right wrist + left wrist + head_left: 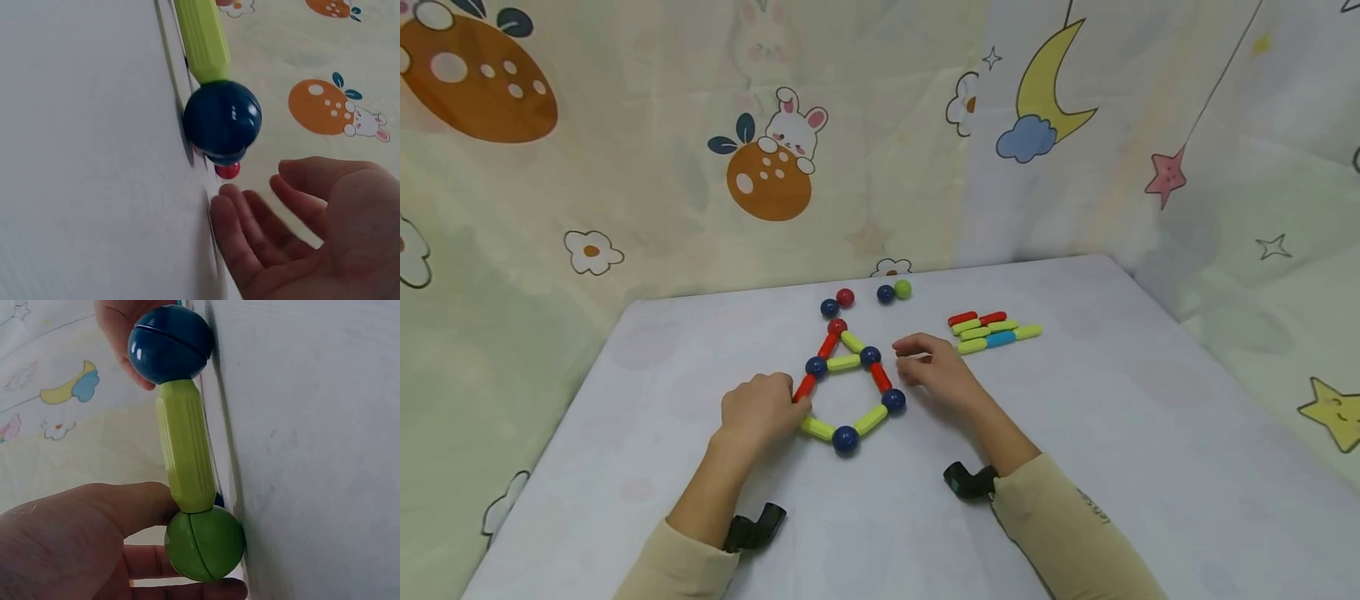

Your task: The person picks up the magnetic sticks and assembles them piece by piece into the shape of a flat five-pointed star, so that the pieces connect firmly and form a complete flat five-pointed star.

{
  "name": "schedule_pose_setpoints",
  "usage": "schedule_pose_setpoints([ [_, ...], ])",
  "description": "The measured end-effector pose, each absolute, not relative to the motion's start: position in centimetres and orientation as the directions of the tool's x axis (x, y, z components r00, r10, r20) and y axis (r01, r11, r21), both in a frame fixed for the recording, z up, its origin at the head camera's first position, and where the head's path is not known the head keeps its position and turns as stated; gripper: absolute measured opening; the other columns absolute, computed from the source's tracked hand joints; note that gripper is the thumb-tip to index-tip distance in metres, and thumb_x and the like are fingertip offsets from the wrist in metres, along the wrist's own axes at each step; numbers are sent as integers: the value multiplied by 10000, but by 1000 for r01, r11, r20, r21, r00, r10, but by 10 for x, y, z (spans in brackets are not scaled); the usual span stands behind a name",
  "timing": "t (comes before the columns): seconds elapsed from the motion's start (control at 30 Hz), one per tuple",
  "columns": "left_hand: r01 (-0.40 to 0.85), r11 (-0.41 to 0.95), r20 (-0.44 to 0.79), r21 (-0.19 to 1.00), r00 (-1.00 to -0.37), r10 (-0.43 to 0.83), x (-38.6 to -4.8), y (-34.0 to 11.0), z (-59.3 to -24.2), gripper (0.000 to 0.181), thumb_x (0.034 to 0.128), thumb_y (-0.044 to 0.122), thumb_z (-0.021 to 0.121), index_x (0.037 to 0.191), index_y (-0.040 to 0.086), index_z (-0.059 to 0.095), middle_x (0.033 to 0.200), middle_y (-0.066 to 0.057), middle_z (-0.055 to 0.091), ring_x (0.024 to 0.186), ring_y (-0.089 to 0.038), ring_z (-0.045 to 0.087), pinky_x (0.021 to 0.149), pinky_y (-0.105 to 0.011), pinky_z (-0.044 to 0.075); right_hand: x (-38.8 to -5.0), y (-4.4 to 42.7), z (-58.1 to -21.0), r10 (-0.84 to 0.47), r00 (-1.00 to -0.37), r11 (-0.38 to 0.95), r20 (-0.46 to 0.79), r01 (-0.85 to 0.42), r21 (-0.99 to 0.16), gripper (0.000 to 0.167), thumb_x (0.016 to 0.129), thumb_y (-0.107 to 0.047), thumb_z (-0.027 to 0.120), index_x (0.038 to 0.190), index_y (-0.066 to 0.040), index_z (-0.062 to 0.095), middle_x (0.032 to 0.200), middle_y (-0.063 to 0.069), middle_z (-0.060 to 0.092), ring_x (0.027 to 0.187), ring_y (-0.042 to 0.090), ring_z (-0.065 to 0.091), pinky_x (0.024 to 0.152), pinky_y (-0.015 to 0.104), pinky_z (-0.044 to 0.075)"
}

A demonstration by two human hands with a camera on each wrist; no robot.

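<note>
On the table lies a closed frame of rods and balls, with a red ball (837, 327) at its top and a blue ball (846, 440) at its near corner. My left hand (760, 410) is at its left corner; in the left wrist view, my left thumb and fingers hold a green ball (205, 545), joined by a yellow-green rod (185, 447) to a blue ball (170, 345). My right hand (943, 375) is apart from the frame on its right, fingers loosely bent and holding nothing. In the right wrist view it is beside a blue ball (223, 119).
Behind the frame sit a loose blue ball (830, 308) touching a red ball (846, 297), and another blue ball (886, 294) beside a green ball (903, 289). Several red, yellow-green and blue rods (1000, 339) lie beyond my right hand. A patterned cloth hangs behind the table.
</note>
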State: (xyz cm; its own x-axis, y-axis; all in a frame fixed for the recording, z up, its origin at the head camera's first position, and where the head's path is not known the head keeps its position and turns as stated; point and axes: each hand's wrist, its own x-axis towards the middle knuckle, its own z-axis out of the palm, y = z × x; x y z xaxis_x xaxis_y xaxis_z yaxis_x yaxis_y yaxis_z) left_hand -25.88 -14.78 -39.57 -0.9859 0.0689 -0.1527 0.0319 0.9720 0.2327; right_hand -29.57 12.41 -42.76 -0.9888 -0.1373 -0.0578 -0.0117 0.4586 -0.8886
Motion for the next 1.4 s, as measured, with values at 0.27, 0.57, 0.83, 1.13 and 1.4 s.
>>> schedule_pose_setpoints([
  [0.27,38,968,-113,248,-991,68,-261,-150,-395,270,946,228,717,1109,13,718,809,-91,667,685,-233,579,592,-324,452,-304,167,-417,-30,-976,703,216,-174,-689,263,1024,-145,582,1249,-72,698,1227,112,695,1009,286,633,904,430,555],
  [0.57,34,965,-88,259,-994,58,-264,-154,-395,285,942,223,718,1130,10,725,884,-112,690,723,-248,580,603,-336,460,-309,204,-418,-51,-994,840,101,-97,-534,305,989,-74,554,1255,-49,700,1293,172,639,1157,352,618,1013,528,492],
  [0.83,114,960,121,254,-989,86,-255,-134,-389,422,943,299,697,1282,48,699,1216,-210,650,1114,-407,593,901,-548,518,-314,199,-420,-101,-994,876,-47,-67,-478,308,954,-11,600,1232,-63,720,1370,176,622,1342,380,530,1127,574,424],
  [1.13,212,904,63,372,-977,203,-250,-117,-389,315,958,302,707,1205,109,737,1074,-94,742,910,-228,667,771,-395,590,-310,189,-420,-169,-985,823,-24,-127,-553,290,993,-134,666,1263,-28,650,1196,145,651,1113,310,596,1030,490,506],
  [1.4,150,835,3,529,-985,175,-255,-128,-384,260,981,264,675,1199,138,737,1019,-43,715,894,-218,611,774,-364,556,-310,185,-422,-232,-973,773,-11,-178,-609,324,1035,-185,591,1301,-7,641,1152,139,674,1043,288,618,960,451,521],
])
